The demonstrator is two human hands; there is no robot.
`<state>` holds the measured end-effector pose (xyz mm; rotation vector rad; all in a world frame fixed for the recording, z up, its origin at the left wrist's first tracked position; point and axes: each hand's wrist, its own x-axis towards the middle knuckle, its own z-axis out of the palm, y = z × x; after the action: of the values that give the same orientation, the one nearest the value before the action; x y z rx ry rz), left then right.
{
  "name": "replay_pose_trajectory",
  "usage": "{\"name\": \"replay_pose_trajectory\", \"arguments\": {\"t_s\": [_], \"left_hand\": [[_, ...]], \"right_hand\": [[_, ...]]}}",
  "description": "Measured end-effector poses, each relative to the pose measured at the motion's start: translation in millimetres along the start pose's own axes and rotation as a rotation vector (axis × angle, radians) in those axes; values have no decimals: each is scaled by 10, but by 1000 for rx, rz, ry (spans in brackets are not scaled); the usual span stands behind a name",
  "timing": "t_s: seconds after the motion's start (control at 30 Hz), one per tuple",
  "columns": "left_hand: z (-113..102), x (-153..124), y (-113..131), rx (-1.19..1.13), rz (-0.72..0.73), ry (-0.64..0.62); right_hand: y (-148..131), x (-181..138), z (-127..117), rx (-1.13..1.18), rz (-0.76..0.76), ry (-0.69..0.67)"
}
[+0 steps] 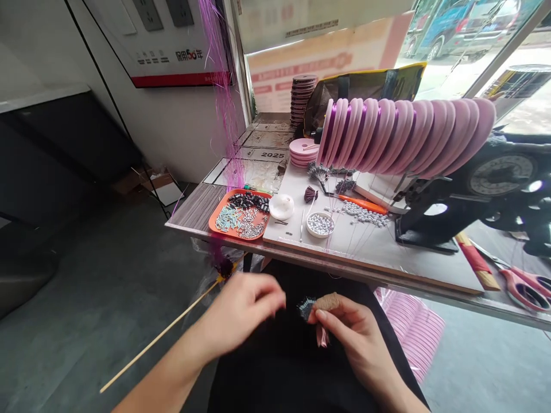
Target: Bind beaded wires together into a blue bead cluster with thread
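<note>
My right hand (350,332) pinches a small fan-shaped dark bunch with pale blue tips (306,308) between thumb and forefinger, above my dark-clothed lap. A strip of pink ribbon (322,335) hangs below those fingers. Left of the bunch and apart from it, my left hand (245,307) is raised with its fingers curled and pressed together. It is slightly blurred, and anything between its fingertips is too small to make out. Ahead, an orange tray (212,222) holds black, pale blue and silvery beads. A small white bowl (319,234) of pearly beads sits on the board.
Pink spools (404,135) line a black machine (495,183) at right. Loose beads (364,215), an orange-handled tool (365,203) and a white dish (281,206) lie on the board. Pink scissors (527,287) rest far right. A thin stick (159,335) slants beside my left arm.
</note>
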<state>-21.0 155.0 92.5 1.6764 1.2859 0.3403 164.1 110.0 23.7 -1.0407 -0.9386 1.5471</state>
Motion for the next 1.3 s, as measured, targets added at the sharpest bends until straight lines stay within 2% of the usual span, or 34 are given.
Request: {"name": "replay_pose_trajectory", "arguments": {"t_s": [0.07,0.1,0.13,0.2,0.3,0.47,0.53,0.6,0.7,0.8,0.93,1.03,1.3], "left_hand": [[-149,248,116,212,200,380],[-187,379,152,315,255,478],[-204,504,171,400,283,524],[-195,711,170,520,277,515],[-150,876,138,576,239,462],[-128,833,173,553,221,484],[-101,713,181,379,237,535],[-26,541,149,15,251,515],[172,257,8,-537,157,300],[389,44,-187,-821,-9,201],[555,-97,-365,-1047,-78,152],[593,-136,-406,-1155,-66,86],[652,-139,-395,-1195,-38,24]], "right_hand": [[-38,9,18,-31,-10,21],[-51,8,24,-40,-12,28],[-60,4,26,-52,-13,33],[-74,-5,20,-92,-20,42],[-90,-5,0,-153,-40,54],[-91,35,2,-136,-12,19],[-80,39,14,-133,-1,11],[-71,28,28,-137,12,6],[-73,-7,52,-168,35,-26],[-102,-41,91,-266,16,-99],[-151,-64,153,-347,-10,-201],[-171,-71,194,-336,52,-241],[-158,-72,272,-228,195,-274]]}}
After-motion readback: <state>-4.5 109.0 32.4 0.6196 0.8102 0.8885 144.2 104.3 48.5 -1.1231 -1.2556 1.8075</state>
